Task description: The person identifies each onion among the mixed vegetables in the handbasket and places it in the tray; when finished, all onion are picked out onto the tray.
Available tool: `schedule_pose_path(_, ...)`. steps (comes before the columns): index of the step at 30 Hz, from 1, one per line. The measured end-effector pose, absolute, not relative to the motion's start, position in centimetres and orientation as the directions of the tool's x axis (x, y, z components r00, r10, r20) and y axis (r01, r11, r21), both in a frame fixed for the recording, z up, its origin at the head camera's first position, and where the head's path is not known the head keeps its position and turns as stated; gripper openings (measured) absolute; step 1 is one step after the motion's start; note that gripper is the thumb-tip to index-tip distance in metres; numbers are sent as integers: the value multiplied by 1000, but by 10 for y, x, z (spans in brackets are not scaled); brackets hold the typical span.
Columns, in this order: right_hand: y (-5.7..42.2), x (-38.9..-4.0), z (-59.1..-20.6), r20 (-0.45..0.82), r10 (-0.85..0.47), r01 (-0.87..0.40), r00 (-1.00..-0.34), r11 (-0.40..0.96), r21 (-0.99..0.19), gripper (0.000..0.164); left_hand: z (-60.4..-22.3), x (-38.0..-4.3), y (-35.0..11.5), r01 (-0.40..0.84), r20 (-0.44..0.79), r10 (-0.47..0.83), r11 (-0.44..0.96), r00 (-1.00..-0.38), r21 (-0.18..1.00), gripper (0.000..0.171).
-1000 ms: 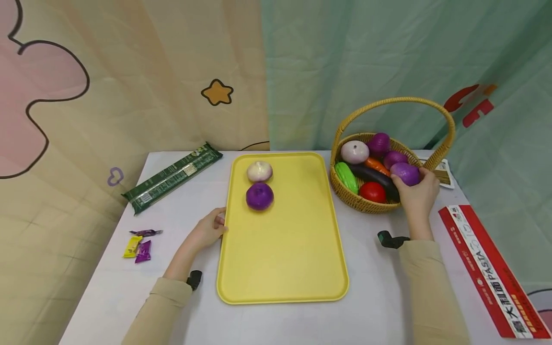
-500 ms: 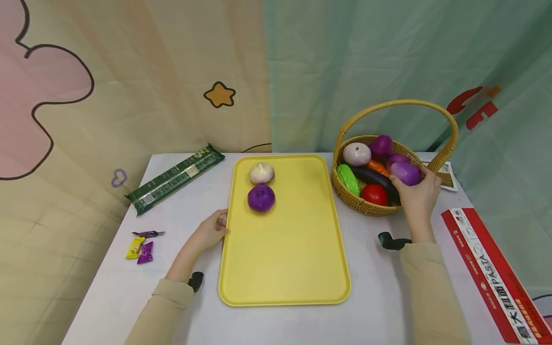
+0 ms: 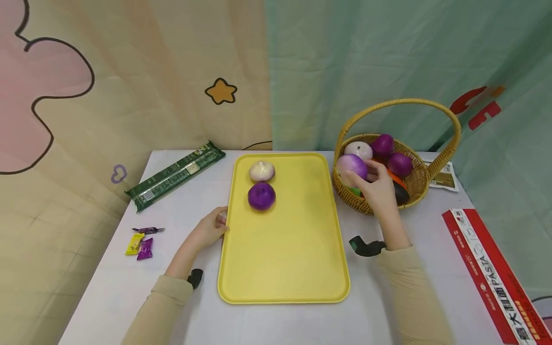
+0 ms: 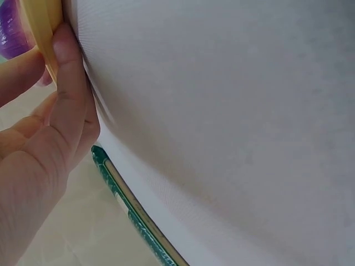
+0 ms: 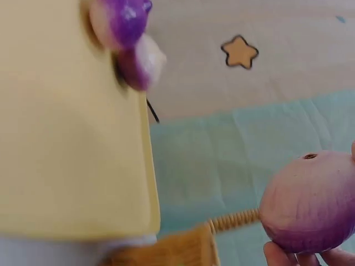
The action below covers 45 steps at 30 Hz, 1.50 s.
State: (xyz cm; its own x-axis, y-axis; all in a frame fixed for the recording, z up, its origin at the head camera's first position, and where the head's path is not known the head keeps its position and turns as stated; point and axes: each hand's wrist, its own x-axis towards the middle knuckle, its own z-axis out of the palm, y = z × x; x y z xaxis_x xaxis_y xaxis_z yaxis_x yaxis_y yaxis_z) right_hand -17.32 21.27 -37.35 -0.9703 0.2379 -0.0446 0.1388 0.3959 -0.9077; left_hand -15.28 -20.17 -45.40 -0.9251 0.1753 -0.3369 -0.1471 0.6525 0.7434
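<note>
My right hand (image 3: 380, 188) holds a purple-and-white onion (image 3: 352, 166) in its fingers, over the left part of the wicker basket (image 3: 361, 205). In the right wrist view this onion (image 5: 310, 202) fills the lower right, gripped by fingertips at its edge. With my left hand (image 3: 208, 230) I pinch the left rim of the yellow tray (image 3: 293, 249); thumb and fingers on the tray edge (image 4: 40, 27) show in the left wrist view. On the tray lie a whitish onion (image 3: 261, 171) and a dark purple onion (image 3: 261, 196), touching each other.
In the basket are a white-purple onion (image 3: 360, 150), purple onions (image 3: 400, 165) and a dark eggplant (image 3: 401, 193), partly hidden by my hand. A green pasta packet (image 3: 177, 175) lies back left, candies (image 3: 140, 243) at left, a red pasta box (image 3: 496, 273) at right.
My right hand has lifted the purple-and-white onion from the basket's right side and moved it left. The left hand stays on the tray rim.
</note>
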Motion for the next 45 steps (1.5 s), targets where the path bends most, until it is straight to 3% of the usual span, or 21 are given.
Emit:
schedule_pose_path(10,145,-213,-397,-124,55,133,-991,219,-967,69,-451,-154,-203,-135,-332,177,666,-927,733,58)
schedule_pose_path(17,123,-242,-419,-253,69,256,-965,45,-965,67,-453,-154,-202,-123,-324,191,659,-927,742,58)
schedule_pose_path(21,119,-254,-436,-312,92,314,-946,10,-949,68,-454,-153,-201,-125,-325,189,660,-926,740,57)
schedule_pose_path(31,107,-263,-458,-282,146,298,-948,97,-950,63,-452,-154,-201,-150,-343,171,663,-924,733,57)
schedule_pose_path(45,102,-266,-454,-247,136,266,-960,150,-952,64,-451,-153,-200,-159,-355,159,678,-921,718,58)
